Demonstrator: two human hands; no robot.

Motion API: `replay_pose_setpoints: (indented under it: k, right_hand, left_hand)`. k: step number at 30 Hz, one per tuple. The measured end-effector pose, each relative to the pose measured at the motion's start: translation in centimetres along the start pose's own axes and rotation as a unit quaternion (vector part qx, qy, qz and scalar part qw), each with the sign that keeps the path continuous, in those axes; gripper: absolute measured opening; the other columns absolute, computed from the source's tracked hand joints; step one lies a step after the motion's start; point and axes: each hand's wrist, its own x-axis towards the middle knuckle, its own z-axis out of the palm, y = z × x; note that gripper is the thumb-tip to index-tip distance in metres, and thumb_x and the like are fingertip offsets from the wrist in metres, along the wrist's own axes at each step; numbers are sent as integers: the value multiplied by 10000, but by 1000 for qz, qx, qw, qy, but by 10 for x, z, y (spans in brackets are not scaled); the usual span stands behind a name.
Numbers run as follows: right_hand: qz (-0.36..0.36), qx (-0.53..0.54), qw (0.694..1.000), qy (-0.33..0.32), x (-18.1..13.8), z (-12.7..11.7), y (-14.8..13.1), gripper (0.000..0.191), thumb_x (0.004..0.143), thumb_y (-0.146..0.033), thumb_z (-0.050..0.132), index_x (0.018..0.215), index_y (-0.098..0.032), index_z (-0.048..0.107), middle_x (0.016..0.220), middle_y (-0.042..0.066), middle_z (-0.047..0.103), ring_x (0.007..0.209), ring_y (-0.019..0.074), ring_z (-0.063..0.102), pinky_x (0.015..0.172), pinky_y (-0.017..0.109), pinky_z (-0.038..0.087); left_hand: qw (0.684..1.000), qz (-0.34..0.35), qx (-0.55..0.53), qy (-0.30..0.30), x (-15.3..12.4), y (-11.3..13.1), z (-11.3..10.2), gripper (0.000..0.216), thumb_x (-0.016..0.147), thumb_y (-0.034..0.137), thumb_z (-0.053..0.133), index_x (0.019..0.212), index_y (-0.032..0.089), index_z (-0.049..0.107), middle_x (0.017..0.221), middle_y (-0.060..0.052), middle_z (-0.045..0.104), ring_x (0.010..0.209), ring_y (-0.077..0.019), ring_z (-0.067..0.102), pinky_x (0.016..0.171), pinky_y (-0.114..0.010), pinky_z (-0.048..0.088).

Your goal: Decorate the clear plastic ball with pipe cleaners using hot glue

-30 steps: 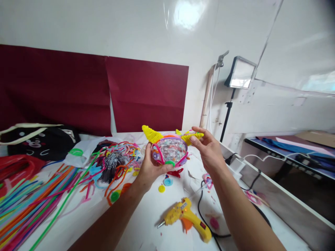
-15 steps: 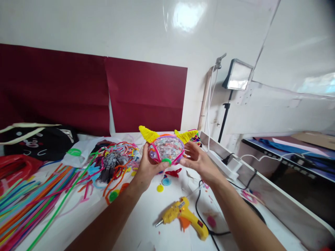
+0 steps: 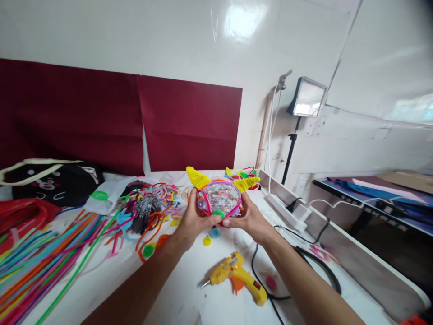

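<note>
Clasped between left hand (image 3: pixel 193 222) and right hand (image 3: pixel 249 217): one craft piece (image 3: pixel 223 198), over the far part of the table (image 3: pixel 184 282); contact with the tabletop hidden. Fingers of both hands half curled round its left and right sides; thumbs (image 3: pixel 214 220) along its near lower edge, tips nearly meeting just below a green trim (image 3: pixel 217 214).

Craft piece: wide, rounded; mottled grey, white and pink front, crinkled in look; border of fuzzy pink, orange and purple strips. At far corners, two yellow horns (image 3: pixel 198 178), tapered, ridged, slanting outward.

Just nearer: blue disc (image 3: pixel 214 233) and yellow disc (image 3: pixel 207 241), small, round.

Nearer still: glue gun (image 3: pixel 233 273), hard yellow body, metal nozzle (image 3: pixel 205 283) toward left; black cord (image 3: pixel 253 262) at right.

To left: colourful tangle (image 3: pixel 171 193), dark shaggy bundle (image 3: pixel 149 210), long fuzzy pipe cleaners (image 3: pixel 67 257) in a fan. Far left: black bag (image 3: pixel 64 185); glossy red bag (image 3: pixel 30 221).

To right: white power strip (image 3: pixel 287 213).

Far side: smooth maroon sheets (image 3: pixel 189 122); rectangular lamp (image 3: pixel 309 97).
</note>
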Motion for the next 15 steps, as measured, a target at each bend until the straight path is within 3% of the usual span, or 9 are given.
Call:
replay_pose_setpoints:
  k: [6, 12, 15]
  right_hand:
    - [-12, -5, 1000, 9, -5, 5, 7, 805, 534, -229, 936, 1236, -289, 547, 1204, 29, 675, 1057, 240, 677, 973, 403, 543]
    - [13, 16, 1000, 10, -11, 11, 15, 769, 505, -186, 926, 1174, -271, 557, 1201, 31, 678, 1073, 242, 673, 909, 368, 566]
    - [32, 21, 999, 13, -14, 15, 18, 785, 481, -172, 925, 1167, -268, 556, 1229, 31, 671, 1098, 243, 664, 930, 366, 556]
  left_hand:
    - [999, 8, 8, -47, -6, 0, -9, 906, 640, 238, 885, 1385, 261, 372, 1296, -113, 650, 1208, -321, 615, 1018, -437, 499]
    - [999, -12, 15, -43, -17, 3, -18, 619, 741, 340, 813, 1276, 263, 512, 1268, -75, 671, 1239, -290, 594, 1045, -399, 471]
    - [999, -25, 21, -26, -22, 5, -22, 598, 759, 380, 791, 1281, 272, 521, 1262, -60, 670, 1254, -280, 580, 1063, -389, 458]
